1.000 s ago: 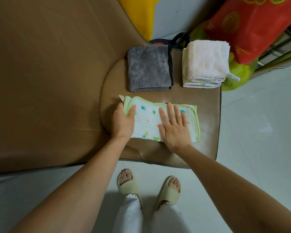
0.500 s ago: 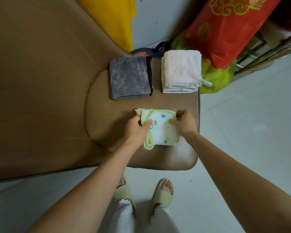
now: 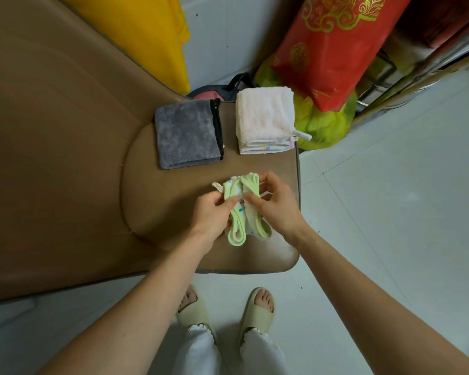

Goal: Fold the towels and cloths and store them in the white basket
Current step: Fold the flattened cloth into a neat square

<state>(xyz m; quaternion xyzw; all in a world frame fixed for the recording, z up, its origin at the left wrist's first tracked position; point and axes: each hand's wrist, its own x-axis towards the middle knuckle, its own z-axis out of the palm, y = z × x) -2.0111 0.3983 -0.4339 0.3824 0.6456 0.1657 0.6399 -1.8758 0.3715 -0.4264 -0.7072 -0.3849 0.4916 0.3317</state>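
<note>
Left hand [image 3: 211,212]: at about 6 o'clock on the cushion, fingers and thumb pinching the left half of the small cloth.
Right hand [image 3: 275,207]: just to the 3 o'clock side of the left, fingers curled round the right half of the same cloth, thumb across its top.
Green-trimmed cloth [image 3: 241,209]: held between both hands, doubled into a narrow bundle, white with coloured specks and a pale green border; looped ends hanging toward 6 o'clock, a small tag sticking out toward 10 o'clock; apparently lifted off or only brushing the cushion, hard to tell which.
Brown cushion [image 3: 173,212]: under the hands, part of a wide brown padded seat, serving as the folding surface.
Grey towel [image 3: 187,135]: at 11 o'clock from the hands, already folded to a flat rectangle, lying apart from the others.
White towel stack [image 3: 264,120]: at 1 o'clock from the hands, folded and stacked, a thinner printed cloth showing at its lower edge, a loop tab poking out toward 3 o'clock.
Beyond the cushion: red bag with gold print [image 3: 333,47] and yellow-green bag [image 3: 322,123] at 1 to 2 o'clock, yellow fabric [image 3: 146,31] at 11 o'clock.
White basket: nowhere in view.
Done so far: grey towel and white stack folded, judging by how they lie.
In hand: last fold of the green-trimmed cloth, seemingly nearly complete.
Left to do: setting that cloth down folded, then storing every piece in the basket; none stored yet as far as can be seen.
</note>
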